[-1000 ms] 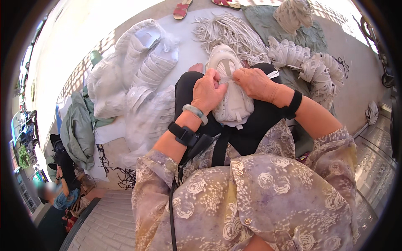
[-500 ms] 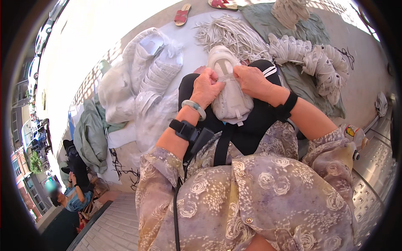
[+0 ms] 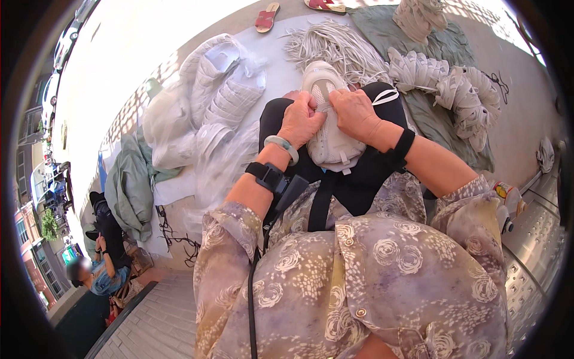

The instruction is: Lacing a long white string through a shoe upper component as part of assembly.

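Note:
A cream sneaker rests on my lap between my knees, its rounded toe pointing away and its heel tab toward me. My left hand is closed in a pinch at the left side of the shoe's throat. Opposite it, my right hand pinches at the right side, knuckles up. A thin pale strip that looks like a shoelace is between the fingertips; most of it is hidden by the fingers. On my right knee lies a white lace loop.
Beyond the shoe is a heap of loose pale laces. Stacked white shoe parts in clear plastic lie left; bundled cream shoe parts lie right on green cloth. Red sandals stand far off. Another person sits lower left.
The view has shifted slightly, so everything sits a little further right. Both hands stay pinched at the shoe's throat, and the fingertips have come a little closer together.

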### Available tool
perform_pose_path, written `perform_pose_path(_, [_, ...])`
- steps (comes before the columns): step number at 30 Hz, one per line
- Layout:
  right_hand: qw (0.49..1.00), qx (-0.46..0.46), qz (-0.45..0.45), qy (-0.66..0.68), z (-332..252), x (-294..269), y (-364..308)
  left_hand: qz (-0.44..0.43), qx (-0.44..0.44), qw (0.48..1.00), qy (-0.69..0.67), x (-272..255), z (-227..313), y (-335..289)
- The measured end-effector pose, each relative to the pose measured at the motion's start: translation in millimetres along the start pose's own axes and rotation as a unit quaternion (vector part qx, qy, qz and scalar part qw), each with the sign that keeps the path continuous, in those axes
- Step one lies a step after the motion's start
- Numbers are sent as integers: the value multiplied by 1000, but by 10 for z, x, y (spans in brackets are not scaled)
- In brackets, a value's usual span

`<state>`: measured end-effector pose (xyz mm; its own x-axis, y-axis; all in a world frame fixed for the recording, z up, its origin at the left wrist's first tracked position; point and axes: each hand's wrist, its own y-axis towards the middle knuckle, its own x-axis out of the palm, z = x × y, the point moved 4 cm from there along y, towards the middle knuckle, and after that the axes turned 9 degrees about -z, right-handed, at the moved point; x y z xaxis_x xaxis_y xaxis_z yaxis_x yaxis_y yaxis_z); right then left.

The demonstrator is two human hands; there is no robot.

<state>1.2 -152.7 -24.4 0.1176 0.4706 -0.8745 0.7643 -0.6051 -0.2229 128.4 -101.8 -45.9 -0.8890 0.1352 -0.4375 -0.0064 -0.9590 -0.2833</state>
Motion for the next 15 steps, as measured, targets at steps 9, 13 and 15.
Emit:
perform_pose_path(9, [997,-9,-51,60,63,13,42,66,145,983,96,49,152,-190])
perform_pose_path(13, [998,-53,-13,39,14,-14,33,74,184,966,168,71,188,-214])
perform_pose_path(15, [997,-62,-18,37,1,-18,36,73,158,970,170,69,189,-208])
